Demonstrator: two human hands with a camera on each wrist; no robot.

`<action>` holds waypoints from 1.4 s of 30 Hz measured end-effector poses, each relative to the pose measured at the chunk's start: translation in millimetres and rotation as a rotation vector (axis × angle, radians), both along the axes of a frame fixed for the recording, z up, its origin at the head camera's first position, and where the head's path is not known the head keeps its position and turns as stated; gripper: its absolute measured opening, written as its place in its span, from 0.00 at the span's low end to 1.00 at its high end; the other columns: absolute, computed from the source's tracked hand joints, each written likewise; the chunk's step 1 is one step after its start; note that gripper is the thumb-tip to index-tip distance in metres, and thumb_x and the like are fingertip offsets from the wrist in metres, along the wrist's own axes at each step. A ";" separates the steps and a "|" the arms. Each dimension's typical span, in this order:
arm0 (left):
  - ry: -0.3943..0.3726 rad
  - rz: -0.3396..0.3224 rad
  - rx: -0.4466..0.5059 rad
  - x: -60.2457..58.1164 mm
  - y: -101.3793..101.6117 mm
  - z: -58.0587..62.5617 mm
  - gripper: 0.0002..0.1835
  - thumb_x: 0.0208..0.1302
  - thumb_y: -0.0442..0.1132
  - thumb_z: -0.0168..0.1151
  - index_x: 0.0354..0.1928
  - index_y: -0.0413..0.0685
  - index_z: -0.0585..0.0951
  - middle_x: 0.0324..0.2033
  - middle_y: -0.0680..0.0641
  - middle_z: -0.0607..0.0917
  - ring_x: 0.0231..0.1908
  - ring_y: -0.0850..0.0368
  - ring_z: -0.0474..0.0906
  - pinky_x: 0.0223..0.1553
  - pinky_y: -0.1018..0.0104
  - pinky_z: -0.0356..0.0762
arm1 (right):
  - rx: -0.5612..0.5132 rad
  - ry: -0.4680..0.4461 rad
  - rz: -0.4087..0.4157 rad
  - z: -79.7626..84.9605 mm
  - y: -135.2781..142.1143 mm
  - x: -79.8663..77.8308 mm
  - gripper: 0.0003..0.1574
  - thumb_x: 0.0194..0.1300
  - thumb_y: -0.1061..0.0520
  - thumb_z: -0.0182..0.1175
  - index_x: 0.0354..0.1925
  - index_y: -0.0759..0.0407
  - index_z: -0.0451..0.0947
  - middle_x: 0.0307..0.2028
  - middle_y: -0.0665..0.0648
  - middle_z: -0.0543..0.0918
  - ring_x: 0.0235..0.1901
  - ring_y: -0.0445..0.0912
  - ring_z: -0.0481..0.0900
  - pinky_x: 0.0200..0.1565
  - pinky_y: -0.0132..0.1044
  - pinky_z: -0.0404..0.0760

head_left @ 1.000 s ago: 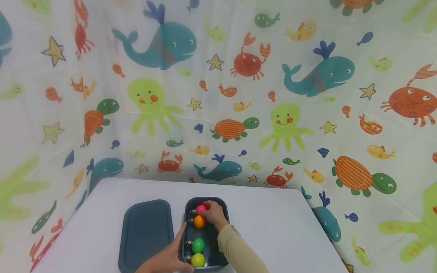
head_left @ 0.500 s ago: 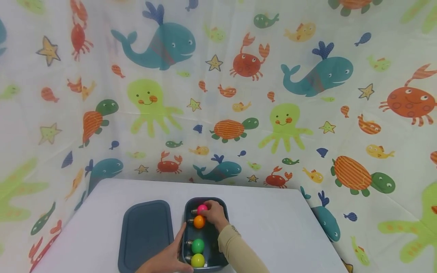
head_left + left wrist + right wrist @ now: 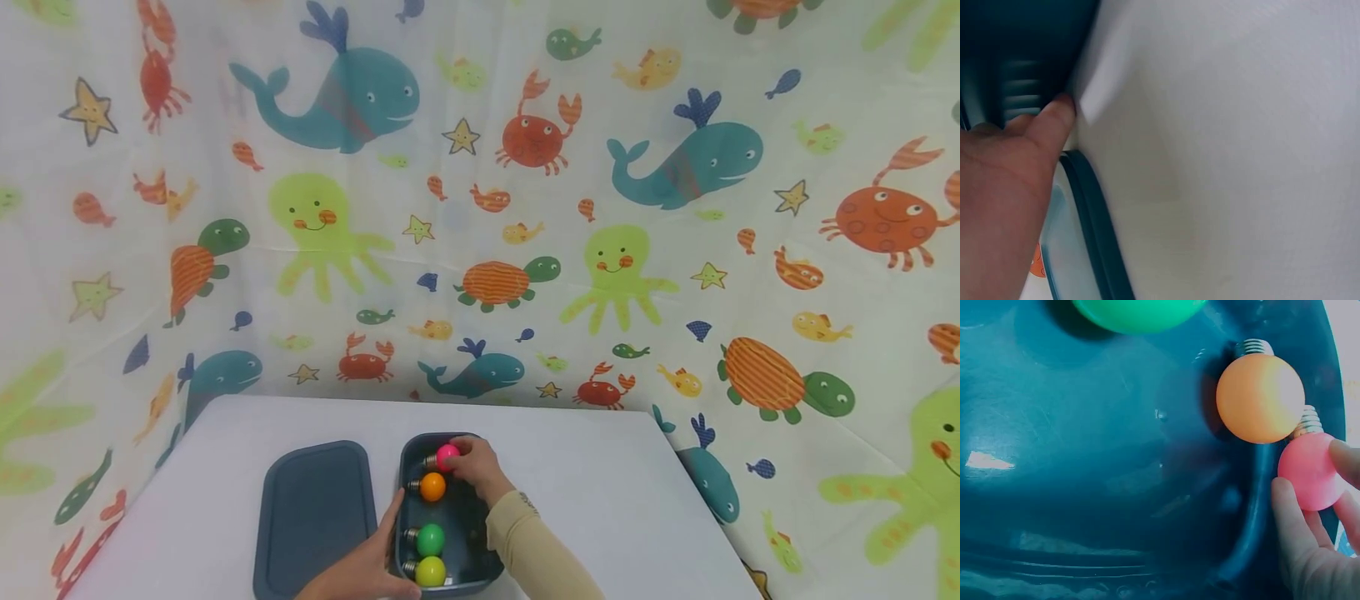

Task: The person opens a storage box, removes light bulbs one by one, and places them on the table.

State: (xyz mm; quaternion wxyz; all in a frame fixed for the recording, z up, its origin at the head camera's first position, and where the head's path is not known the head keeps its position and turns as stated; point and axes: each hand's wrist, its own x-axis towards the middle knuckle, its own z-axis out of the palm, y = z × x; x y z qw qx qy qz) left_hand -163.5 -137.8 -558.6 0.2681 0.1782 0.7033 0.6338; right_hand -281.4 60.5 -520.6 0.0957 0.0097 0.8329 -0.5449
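Observation:
A pink light bulb [image 3: 447, 457] is pinched in my right hand [image 3: 478, 467] at the far end of a dark blue-grey box [image 3: 461, 587]. In the right wrist view, fingers and thumb surround the pink bulb's round end, its screw base pointing away from the hand. Just nearer lies an orange bulb [image 3: 432, 487]. Green [image 3: 431, 540] and yellow [image 3: 431, 572] bulbs rest in the box's near half, their bases toward its left wall. My left hand [image 3: 363, 567] touches the box's outer left side with extended fingers, also seen in the left wrist view.
A flat dark lid [image 3: 315, 517] lies on the white table [image 3: 585, 500] left of the box. Behind the table hangs a curtain [image 3: 480, 250] printed with sea animals.
The right hand has shifted the pink bulb slightly right and away from the orange one. The left hand keeps its place at the box, and the head view has turned a little.

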 end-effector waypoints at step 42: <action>-0.059 0.051 -0.056 -0.3 -2.6 0.8 0.66 0.60 0.43 0.71 0.74 0.50 0.21 0.72 0.27 0.30 0.69 0.27 0.43 0.65 0.29 0.49 | -0.105 -0.028 -0.195 20.1 108.6 -16.7 0.33 0.64 0.59 0.65 0.65 0.62 0.70 0.61 0.67 0.72 0.54 0.58 0.77 0.53 0.46 0.82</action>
